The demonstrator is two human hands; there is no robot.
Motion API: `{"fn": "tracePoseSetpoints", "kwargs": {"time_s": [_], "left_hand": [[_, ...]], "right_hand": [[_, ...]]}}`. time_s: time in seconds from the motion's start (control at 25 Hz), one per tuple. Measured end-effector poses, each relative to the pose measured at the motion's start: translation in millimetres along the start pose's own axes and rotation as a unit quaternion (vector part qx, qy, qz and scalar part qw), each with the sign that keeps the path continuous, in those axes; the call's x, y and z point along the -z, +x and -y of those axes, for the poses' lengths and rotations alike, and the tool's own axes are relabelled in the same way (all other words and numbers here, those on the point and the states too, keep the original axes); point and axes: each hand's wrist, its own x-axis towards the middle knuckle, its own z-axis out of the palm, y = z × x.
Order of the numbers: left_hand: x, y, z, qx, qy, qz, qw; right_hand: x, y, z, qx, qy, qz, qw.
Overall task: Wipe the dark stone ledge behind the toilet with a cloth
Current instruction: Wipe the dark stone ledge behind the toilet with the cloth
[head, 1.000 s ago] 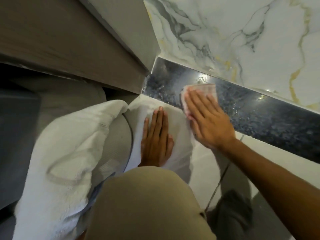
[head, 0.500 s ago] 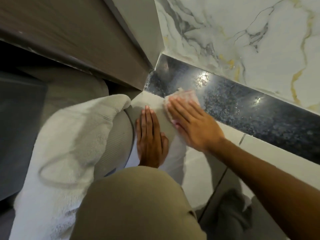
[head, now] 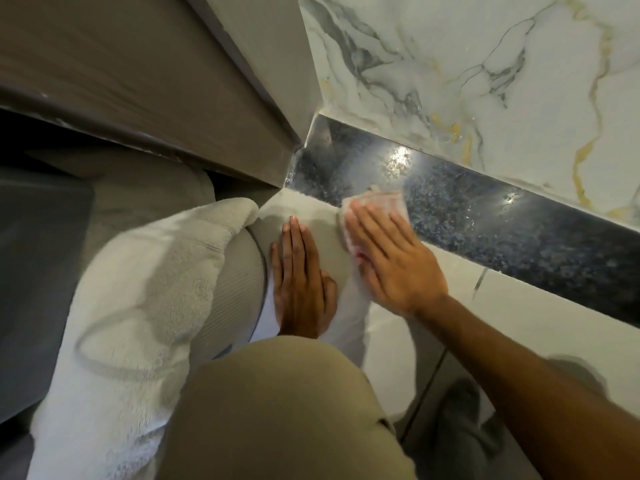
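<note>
The dark speckled stone ledge (head: 502, 220) runs from a corner at centre towards the right, under a marble wall. A pale pinkish cloth (head: 381, 200) lies on the ledge's front edge near its left end. My right hand (head: 391, 261) presses flat on the cloth, fingers pointing up-left, and covers its lower part. My left hand (head: 301, 285) lies flat, fingers together, on a white surface (head: 304, 209) just left of the cloth and holds nothing.
A white towel (head: 138, 306) is draped at the left. Brown wood panelling (head: 138, 81) closes the ledge's left corner. White marble wall (head: 485, 81) rises behind the ledge, with pale tiles (head: 536, 327) below it. My knee in beige cloth (head: 277, 410) fills the bottom centre.
My right hand slid the cloth left along the ledge towards the corner, then a little back to the right. My left hand stayed flat in the same place.
</note>
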Motion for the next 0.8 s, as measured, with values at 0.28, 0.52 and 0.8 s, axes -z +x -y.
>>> {"fn": "tracePoseSetpoints", "kwargs": {"time_s": [0.28, 0.52, 0.8], "left_hand": [[-6, 5, -1, -0.02, -0.015, -0.009, 1.0], [-22, 0, -16, -0.114, 0.018, 0.015, 0.993], [-34, 2, -15, -0.103, -0.019, -0.013, 0.994]], "right_hand": [[-2, 114, 15, -0.225, 0.018, -0.079, 0.971], [4, -20, -6, -0.123, 0.017, -0.02, 0.992], [4, 119, -7, -0.271, -0.003, -0.11, 0.956]]}}
